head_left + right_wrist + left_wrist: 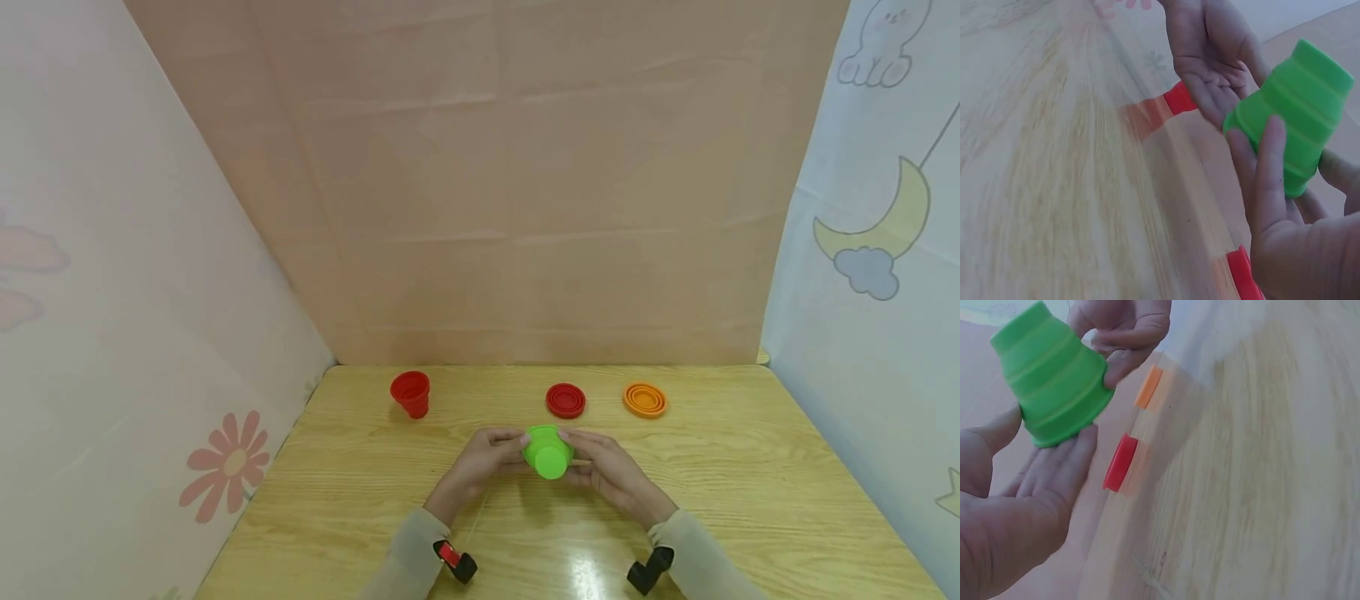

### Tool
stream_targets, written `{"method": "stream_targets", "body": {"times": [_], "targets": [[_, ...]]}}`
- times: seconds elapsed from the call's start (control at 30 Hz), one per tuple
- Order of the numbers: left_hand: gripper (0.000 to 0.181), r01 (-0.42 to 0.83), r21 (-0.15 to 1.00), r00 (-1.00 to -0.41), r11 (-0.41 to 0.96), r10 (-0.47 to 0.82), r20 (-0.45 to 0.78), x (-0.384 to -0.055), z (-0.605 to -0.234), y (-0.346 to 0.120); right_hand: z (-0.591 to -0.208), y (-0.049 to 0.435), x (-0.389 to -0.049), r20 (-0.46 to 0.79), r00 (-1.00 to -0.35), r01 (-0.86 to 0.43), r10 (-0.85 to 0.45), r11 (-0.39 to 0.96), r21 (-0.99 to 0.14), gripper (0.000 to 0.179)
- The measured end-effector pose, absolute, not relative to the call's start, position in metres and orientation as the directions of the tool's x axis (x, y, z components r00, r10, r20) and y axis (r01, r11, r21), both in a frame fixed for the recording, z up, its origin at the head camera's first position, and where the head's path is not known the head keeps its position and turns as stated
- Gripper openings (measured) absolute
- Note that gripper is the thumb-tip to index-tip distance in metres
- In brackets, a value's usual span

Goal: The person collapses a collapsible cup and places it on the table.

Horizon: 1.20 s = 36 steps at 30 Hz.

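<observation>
A green collapsible cup (550,454), drawn out into its stepped, tapering shape, is held above the table between both hands. Its narrow base faces toward the head camera, and its wide rim points away. My left hand (483,458) grips the cup's left side near the rim, thumb on one side and fingers under the edge, as the left wrist view shows. My right hand (611,471) holds the opposite side, with fingers (1270,169) along the cup wall and the thumb around the other side.
A red cup (411,394), extended, stands at the back left of the wooden table (360,500). Behind the hands lie a flattened red cup (566,401) and a flattened orange cup (645,400). Cloth-covered walls (525,208) border the table at the back and both sides.
</observation>
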<state>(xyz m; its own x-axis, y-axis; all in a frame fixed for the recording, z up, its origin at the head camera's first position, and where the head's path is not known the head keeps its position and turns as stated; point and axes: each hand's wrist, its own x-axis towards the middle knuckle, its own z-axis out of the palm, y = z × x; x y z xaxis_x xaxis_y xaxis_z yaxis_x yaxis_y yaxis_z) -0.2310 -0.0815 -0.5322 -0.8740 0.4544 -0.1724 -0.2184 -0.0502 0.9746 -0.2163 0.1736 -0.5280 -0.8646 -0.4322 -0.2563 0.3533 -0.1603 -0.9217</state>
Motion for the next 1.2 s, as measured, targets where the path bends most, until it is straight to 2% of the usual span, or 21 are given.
{"method": "stream_targets", "body": {"times": [0.2,0.4,0.57,0.87,1.03,1.2], "targets": [[0.034,-0.254,0.965,-0.867,-0.058,0.456,-0.201,-0.230,-0.533,-0.081,-0.527,0.176,-0.215,-0.299,-0.865,0.333,-0.404,-0.015,-0.943,0.059],[0.033,-0.295,0.954,-0.863,-0.055,0.444,-0.241,-0.227,-0.534,-0.082,-0.526,0.177,-0.214,-0.301,-0.866,0.310,-0.400,0.044,-0.950,0.051],[0.037,-0.330,0.941,-0.847,-0.075,0.463,-0.260,-0.226,-0.533,-0.081,-0.529,0.176,-0.213,-0.253,-0.846,0.302,-0.469,-0.030,-0.953,0.051],[0.038,-0.370,0.916,-0.852,-0.156,0.451,-0.267,-0.225,-0.534,-0.081,-0.531,0.174,-0.213,-0.229,-0.808,0.405,-0.543,-0.230,-0.885,0.050],[0.038,-0.372,0.911,-0.868,-0.180,0.415,-0.273,-0.225,-0.539,-0.081,-0.530,0.173,-0.213,-0.215,-0.822,0.391,-0.528,-0.247,-0.887,0.044],[0.040,-0.374,0.906,-0.876,-0.197,0.396,-0.275,-0.225,-0.542,-0.079,-0.530,0.174,-0.214,-0.219,-0.832,0.381,-0.511,-0.237,-0.894,0.046]]}}
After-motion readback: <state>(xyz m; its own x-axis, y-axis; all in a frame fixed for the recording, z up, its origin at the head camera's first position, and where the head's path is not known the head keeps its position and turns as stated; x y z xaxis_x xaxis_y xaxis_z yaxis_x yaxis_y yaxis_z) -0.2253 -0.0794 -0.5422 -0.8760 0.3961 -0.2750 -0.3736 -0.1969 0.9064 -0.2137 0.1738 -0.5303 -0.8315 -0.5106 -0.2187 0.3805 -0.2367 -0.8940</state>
